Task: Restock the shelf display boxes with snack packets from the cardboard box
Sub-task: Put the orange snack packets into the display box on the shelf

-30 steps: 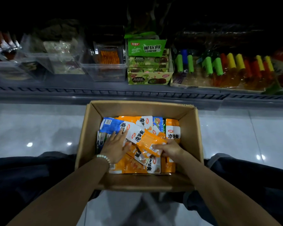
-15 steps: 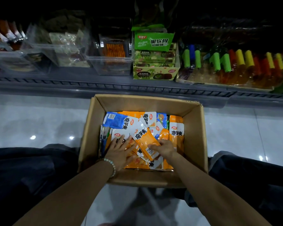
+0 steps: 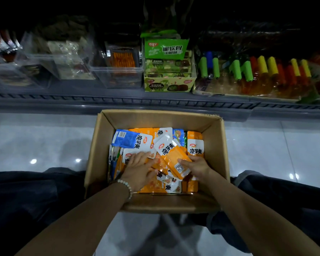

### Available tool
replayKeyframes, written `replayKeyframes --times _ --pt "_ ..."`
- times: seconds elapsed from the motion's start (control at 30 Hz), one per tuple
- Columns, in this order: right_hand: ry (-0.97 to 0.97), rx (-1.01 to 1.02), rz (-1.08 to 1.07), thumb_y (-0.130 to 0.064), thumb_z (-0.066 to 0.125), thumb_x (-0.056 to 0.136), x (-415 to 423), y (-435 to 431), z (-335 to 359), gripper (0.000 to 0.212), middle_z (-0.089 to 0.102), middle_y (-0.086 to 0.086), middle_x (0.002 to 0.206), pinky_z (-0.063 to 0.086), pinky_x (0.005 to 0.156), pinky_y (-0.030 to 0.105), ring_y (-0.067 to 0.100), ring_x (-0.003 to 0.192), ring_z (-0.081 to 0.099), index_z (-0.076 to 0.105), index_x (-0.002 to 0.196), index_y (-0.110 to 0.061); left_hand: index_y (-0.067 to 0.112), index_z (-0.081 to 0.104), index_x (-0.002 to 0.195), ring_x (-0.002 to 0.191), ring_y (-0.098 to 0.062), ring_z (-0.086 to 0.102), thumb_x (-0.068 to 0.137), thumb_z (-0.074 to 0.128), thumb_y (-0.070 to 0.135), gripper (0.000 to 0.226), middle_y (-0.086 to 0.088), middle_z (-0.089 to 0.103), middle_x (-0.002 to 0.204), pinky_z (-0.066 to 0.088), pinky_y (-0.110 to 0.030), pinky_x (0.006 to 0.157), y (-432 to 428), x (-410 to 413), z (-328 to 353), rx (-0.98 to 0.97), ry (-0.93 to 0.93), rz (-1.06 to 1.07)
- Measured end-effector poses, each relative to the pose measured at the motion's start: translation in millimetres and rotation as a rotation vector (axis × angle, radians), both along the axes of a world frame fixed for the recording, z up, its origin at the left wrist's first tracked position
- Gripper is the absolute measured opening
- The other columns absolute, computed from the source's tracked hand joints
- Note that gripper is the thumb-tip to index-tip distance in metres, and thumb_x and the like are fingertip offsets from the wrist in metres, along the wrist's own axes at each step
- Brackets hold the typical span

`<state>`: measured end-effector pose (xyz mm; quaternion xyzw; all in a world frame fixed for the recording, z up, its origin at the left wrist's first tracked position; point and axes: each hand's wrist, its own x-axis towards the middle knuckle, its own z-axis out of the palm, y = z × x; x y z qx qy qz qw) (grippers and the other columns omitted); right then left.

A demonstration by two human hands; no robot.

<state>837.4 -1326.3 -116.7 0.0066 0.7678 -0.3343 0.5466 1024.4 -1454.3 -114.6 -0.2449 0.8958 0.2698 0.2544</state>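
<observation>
L hand (image 3: 140, 169) flat, fingers straight, on snack pkts (image 3: 133, 141) in cardboard box (image 3: 216, 145). R hand (image 3: 196, 167) just beside it pinches lower end of an orange pkt (image 3: 174, 156). Green display box (image 3: 168, 85) on shelf (image 3: 100, 100) beyond both hands.

The cardboard box (image 3: 218, 145) is sitting on the floor (image 3: 44, 141) between the person's knees. Snack packets (image 3: 135, 141) are lying piled inside it. The left hand (image 3: 139, 170) is resting on the pile in the box's near-left part, and the right hand (image 3: 198, 167) in its near-right part is holding the near end of a loose packet (image 3: 174, 156). The shelf (image 3: 63, 100) is running behind the box, carrying a display box (image 3: 169, 84) straight behind it, a plastic bin (image 3: 118, 76) behind-left and capped tubes (image 3: 248, 71) behind-right
</observation>
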Motion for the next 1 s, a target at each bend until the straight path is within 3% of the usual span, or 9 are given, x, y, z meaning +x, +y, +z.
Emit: replayKeyframes --times 0.07,0.17,0.27,0.37,0.47,0.57,0.67,0.83,1.0 --pt "0.021 -0.029 0.026 -0.020 0.067 0.087 -10 2 16 0.026 0.069 0.007 0.096 0.051 0.057 0.021 0.013 0.071 0.064 0.063 0.109 -0.006 0.031 0.018 0.151 0.147 -0.021 0.001 0.099 0.025 0.052 0.057 0.000 0.009 0.160 0.002 -0.043 0.120 -4 -7 10 0.007 0.025 0.152" --pt "0.050 -0.087 0.079 -0.016 0.068 0.087 -23 4 45 0.028 0.070 0.012 0.104 0.052 0.062 0.020 0.012 0.075 0.066 0.064 0.111 -0.003 0.019 0.019 0.152 0.146 -0.020 0.012 0.098 0.032 0.053 0.065 -0.002 0.017 0.159 0.015 -0.043 0.119 -11 -20 36 0.126 0.028 0.387" --pt "0.050 -0.127 0.174 -0.018 0.069 0.085 -32 5 82 0.032 0.070 0.007 0.102 0.052 0.070 0.021 0.014 0.082 0.067 0.064 0.113 -0.004 0.015 0.022 0.151 0.143 -0.023 0.025 0.085 0.035 0.074 0.089 -0.003 0.023 0.157 0.022 -0.041 0.117 -17 -33 73 0.429 0.016 0.561" --pt "0.020 -0.227 0.224 -0.018 0.068 0.086 -41 2 128 0.027 0.072 0.010 0.098 0.054 0.087 0.035 0.019 0.084 0.068 0.066 0.109 -0.005 0.016 0.033 0.147 0.136 -0.022 0.038 0.089 0.036 0.066 0.076 -0.002 0.037 0.150 0.029 -0.036 0.112 -22 -40 115 0.688 -0.025 0.482" --pt "0.028 -0.311 0.278 -0.016 0.063 0.089 -50 -2 180 0.019 0.072 0.011 0.095 0.054 0.085 0.033 0.017 0.079 0.069 0.066 0.106 -0.009 0.020 0.051 0.134 0.117 -0.013 0.056 0.078 0.058 0.054 0.066 0.001 0.058 0.132 0.044 -0.033 0.104 -36 -36 154 0.882 0.012 0.490" --pt "0.104 -0.406 0.275 -0.018 0.061 0.090 -52 -3 229 0.019 0.070 0.013 0.099 0.053 0.086 0.035 0.020 0.082 0.067 0.065 0.105 -0.007 0.018 0.061 0.119 0.110 -0.015 0.063 0.080 0.063 0.037 0.044 0.000 0.068 0.118 0.051 -0.028 0.094 -56 -33 189 0.912 0.209 0.565" --pt "0.177 -0.515 0.196 -0.022 0.062 0.089 -51 -8 266 0.024 0.072 0.011 0.099 0.053 0.087 0.039 0.023 0.088 0.069 0.065 0.108 -0.007 0.014 0.061 0.119 0.101 -0.013 0.065 0.091 0.058 0.023 0.030 -0.002 0.068 0.118 0.055 -0.020 0.079 -69 -34 232 0.944 0.352 0.613" --pt "0.215 -0.662 -0.100 -0.023 0.061 0.090 -53 -15 298 0.029 0.072 0.010 0.107 0.055 0.076 0.028 0.019 0.093 0.069 0.063 0.113 -0.006 0.012 0.057 0.123 0.100 -0.016 0.066 0.081 0.064 0.019 0.043 -0.005 0.071 0.111 0.054 -0.025 0.086 -82 -27 277 0.926 0.534 0.717" --pt "0.087 -0.716 -0.219 -0.020 0.058 0.091 -33 -29 304 0.024 0.073 0.007 0.099 0.055 0.069 0.025 0.015 0.085 0.070 0.063 0.111 -0.007 0.011 0.049 0.120 0.094 -0.020 0.069 0.076 0.070 -0.003 0.051 -0.012 0.068 0.111 0.058 -0.029 0.077 -70 -23 279 0.931 0.681 0.861"
